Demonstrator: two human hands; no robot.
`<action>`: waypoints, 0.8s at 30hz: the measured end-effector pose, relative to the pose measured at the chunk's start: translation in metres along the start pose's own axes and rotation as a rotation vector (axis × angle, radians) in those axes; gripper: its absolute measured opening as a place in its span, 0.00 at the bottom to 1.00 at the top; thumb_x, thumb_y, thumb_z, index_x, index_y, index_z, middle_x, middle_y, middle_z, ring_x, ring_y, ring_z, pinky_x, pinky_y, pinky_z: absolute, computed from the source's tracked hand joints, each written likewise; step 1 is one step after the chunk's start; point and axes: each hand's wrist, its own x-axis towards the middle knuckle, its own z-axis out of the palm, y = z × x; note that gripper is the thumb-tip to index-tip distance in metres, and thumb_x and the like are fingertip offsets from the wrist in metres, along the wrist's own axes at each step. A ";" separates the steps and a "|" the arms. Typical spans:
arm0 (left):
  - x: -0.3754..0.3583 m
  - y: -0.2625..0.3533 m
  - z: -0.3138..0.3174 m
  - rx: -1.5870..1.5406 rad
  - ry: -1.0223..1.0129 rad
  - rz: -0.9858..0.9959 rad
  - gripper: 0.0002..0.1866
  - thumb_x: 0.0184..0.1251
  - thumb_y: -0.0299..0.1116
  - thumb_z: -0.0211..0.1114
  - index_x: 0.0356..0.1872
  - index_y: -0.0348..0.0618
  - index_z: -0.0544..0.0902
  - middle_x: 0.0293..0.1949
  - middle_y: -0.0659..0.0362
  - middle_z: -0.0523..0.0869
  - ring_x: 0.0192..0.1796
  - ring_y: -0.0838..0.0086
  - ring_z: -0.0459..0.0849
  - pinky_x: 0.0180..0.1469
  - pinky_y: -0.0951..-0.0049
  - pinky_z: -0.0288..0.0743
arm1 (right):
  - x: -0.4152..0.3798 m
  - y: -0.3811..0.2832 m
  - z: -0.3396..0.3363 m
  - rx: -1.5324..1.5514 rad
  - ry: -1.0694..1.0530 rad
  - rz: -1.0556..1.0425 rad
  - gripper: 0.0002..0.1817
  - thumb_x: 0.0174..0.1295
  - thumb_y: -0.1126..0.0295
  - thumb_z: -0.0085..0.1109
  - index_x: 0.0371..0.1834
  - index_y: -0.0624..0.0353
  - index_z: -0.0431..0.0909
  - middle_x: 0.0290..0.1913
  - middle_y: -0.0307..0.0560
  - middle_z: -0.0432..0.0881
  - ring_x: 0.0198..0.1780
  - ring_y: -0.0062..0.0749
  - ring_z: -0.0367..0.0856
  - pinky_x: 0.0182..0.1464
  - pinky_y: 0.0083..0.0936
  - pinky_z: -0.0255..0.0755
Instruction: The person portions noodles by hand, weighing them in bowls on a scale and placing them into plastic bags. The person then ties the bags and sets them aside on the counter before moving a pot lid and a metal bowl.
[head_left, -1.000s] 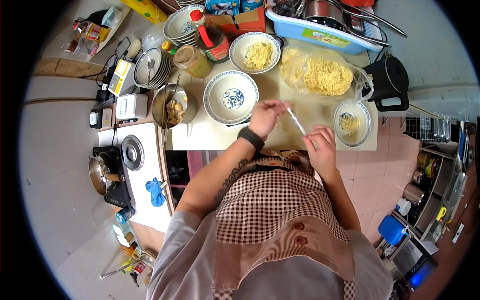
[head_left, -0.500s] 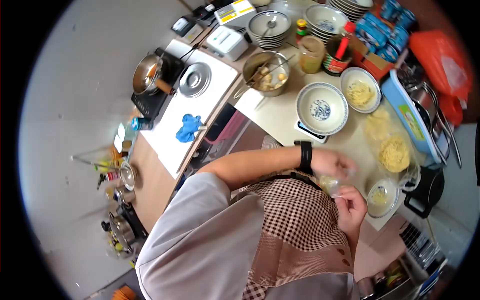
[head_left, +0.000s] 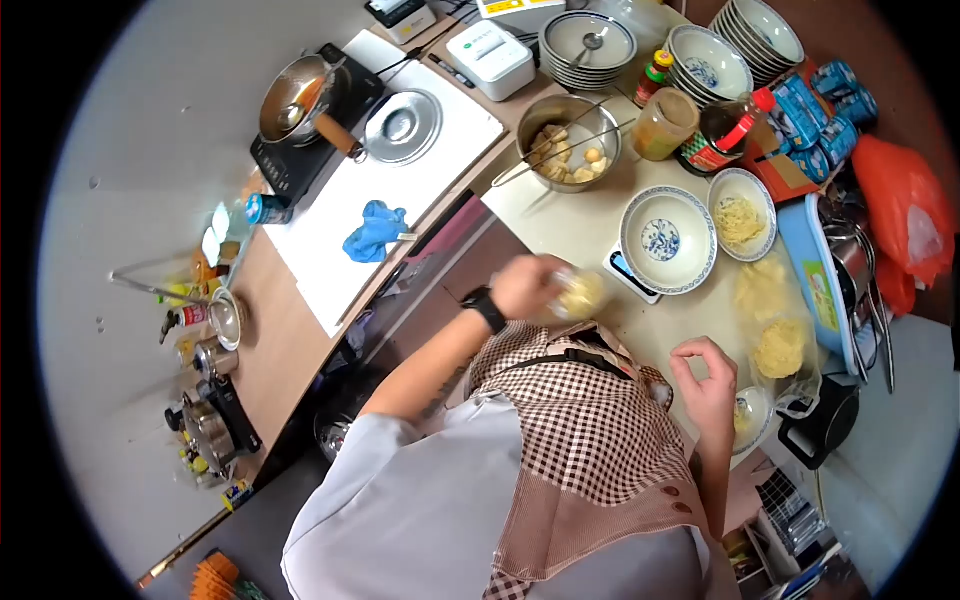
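My left hand (head_left: 528, 287), with a black watch on its wrist, grips a clear plastic bag with pale yellow noodles (head_left: 580, 295) in front of the apron. Motion blurs the bag's edges. Over the counter edge, my right hand (head_left: 707, 378) is loosely curled, fingers a little apart, with nothing visible in it. Beyond the bag, a large white bowl with a blue pattern (head_left: 667, 240) stands on a small scale (head_left: 630, 277). A small bowl (head_left: 757, 412) lies partly hidden behind my right hand. Near it is a bag of yellow noodles (head_left: 780, 348).
A bowl of pale shreds (head_left: 741, 216) stands beside a blue bin of utensils (head_left: 822, 265). A metal pot with food pieces (head_left: 570, 145) sits farther back near sauce bottles. To the left are a pan on a burner (head_left: 300, 100), a metal lid (head_left: 403, 127) and a blue cloth (head_left: 376, 232).
My left hand has moved left with the noodle bag, away from my right hand. My right hand has let go of the bag. The view has shifted slightly.
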 end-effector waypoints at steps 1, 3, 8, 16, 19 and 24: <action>-0.002 -0.012 -0.009 0.079 0.140 0.001 0.14 0.57 0.28 0.68 0.46 0.42 0.87 0.40 0.49 0.88 0.39 0.55 0.87 0.45 0.61 0.82 | 0.000 -0.001 0.001 -0.031 -0.004 0.018 0.06 0.55 0.79 0.65 0.33 0.65 0.77 0.32 0.49 0.82 0.35 0.39 0.82 0.41 0.29 0.75; -0.010 -0.037 -0.030 0.282 0.283 -0.005 0.14 0.57 0.30 0.68 0.45 0.42 0.86 0.42 0.48 0.87 0.42 0.52 0.86 0.47 0.57 0.80 | 0.002 -0.004 0.006 -0.078 -0.029 0.040 0.06 0.56 0.78 0.65 0.33 0.65 0.77 0.32 0.49 0.82 0.35 0.40 0.82 0.41 0.29 0.75; -0.047 -0.065 -0.096 0.374 0.136 -0.196 0.19 0.53 0.31 0.71 0.48 0.40 0.85 0.43 0.47 0.86 0.42 0.55 0.86 0.45 0.62 0.80 | 0.001 -0.006 0.019 -0.147 -0.060 0.188 0.06 0.59 0.75 0.63 0.33 0.67 0.76 0.33 0.52 0.81 0.36 0.44 0.82 0.42 0.31 0.74; -0.195 -0.194 -0.191 -0.053 1.383 -0.436 0.17 0.59 0.34 0.67 0.44 0.32 0.82 0.40 0.51 0.86 0.42 0.66 0.84 0.48 0.66 0.78 | 0.004 0.014 0.032 -0.224 -0.152 0.265 0.06 0.59 0.75 0.63 0.34 0.66 0.78 0.34 0.50 0.83 0.38 0.42 0.83 0.45 0.32 0.75; -0.264 -0.257 -0.213 -0.026 1.720 -0.603 0.20 0.58 0.35 0.66 0.47 0.30 0.83 0.39 0.50 0.86 0.40 0.66 0.83 0.46 0.64 0.78 | 0.011 0.022 0.033 -0.272 -0.176 0.202 0.05 0.59 0.75 0.62 0.35 0.65 0.78 0.33 0.51 0.83 0.38 0.42 0.83 0.45 0.32 0.76; -0.339 -0.267 -0.221 0.333 1.778 -1.034 0.19 0.57 0.35 0.68 0.44 0.29 0.85 0.44 0.40 0.85 0.43 0.51 0.85 0.48 0.61 0.78 | 0.024 0.021 0.032 -0.286 -0.257 0.147 0.06 0.59 0.75 0.61 0.37 0.65 0.77 0.35 0.52 0.82 0.38 0.43 0.82 0.45 0.33 0.75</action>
